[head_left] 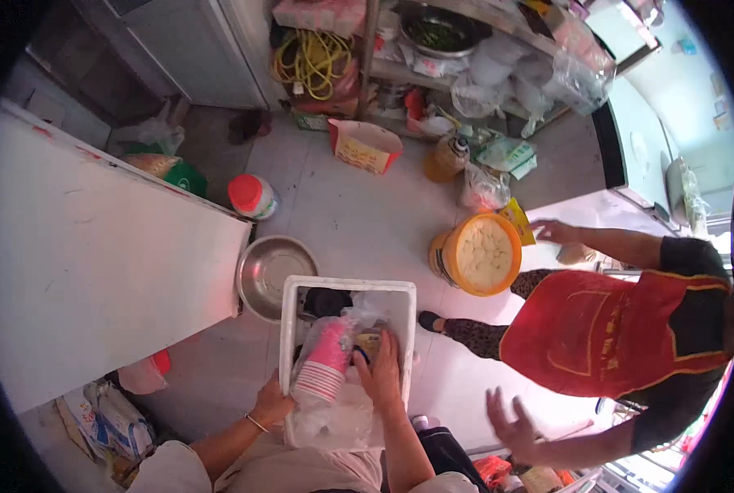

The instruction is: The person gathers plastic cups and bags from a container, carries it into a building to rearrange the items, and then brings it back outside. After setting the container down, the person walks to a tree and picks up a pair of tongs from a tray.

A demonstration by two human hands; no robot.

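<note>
A white foam box [410, 329] is held in front of my body, with its open top facing up. My left hand [273, 403] is closed on the box's left wall, near its lower corner. Inside the box, my right hand [381, 374] reaches along the right side, fingers apart, beside a stack of pink cups [327, 353] in clear plastic. Between the cups and my right hand lies a small dark and yellow item, partly hidden. Clear plastic bags and a black object [327, 302] are also in the box.
A metal basin [276, 259] stands on the floor beyond the box. Further right is an orange bucket [489, 289] of pale dough-like pieces. A person in a red apron [577, 333] stands at the right, both hands spread. A white surface [112, 255] fills the left; shelves line the back.
</note>
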